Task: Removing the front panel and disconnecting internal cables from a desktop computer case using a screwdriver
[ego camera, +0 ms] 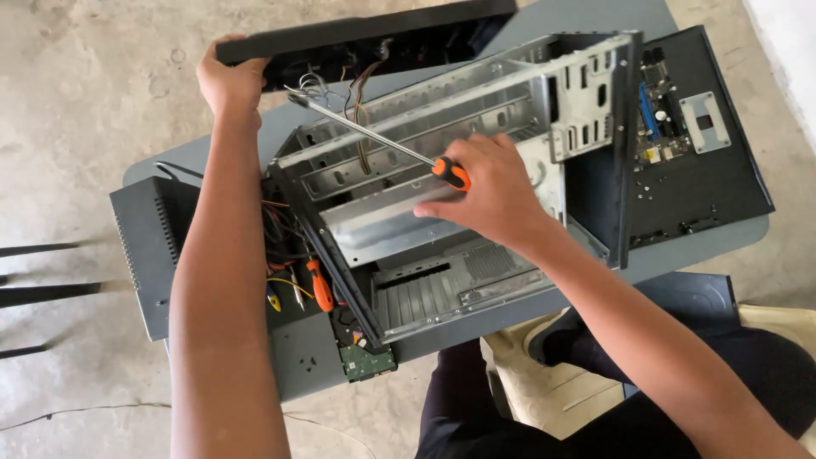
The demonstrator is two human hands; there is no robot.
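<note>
- The right hand (493, 194) is curled shut around the orange and black handle of a long screwdriver (374, 140). The arm comes in from the lower right and the hand rests over the middle of the computer case (442, 170).
- The metal rod of the screwdriver lies slanted, with its tip at the far left corner of the case, close to a bunch of thin wires (361, 102).
- The left hand (229, 81) is stretched far out past the case. Its fingers are wrapped around the end of the black front panel (365, 38) and hold it up off the case.
- The case is open, grey metal, lying on its side on the grey desk (680, 246).
- Left of the case sits a dark box with little air holes (144, 246). The left arm crosses over it.
- Just beside the case's near left corner lie one small orange tool (320, 287) and one disk drive with a green board (365, 357).
- Right of the case lies one black side panel (714, 183) with a circuit board (659, 119) on it.
- I count two screwdrivers with orange on them, one held and one lying down.
</note>
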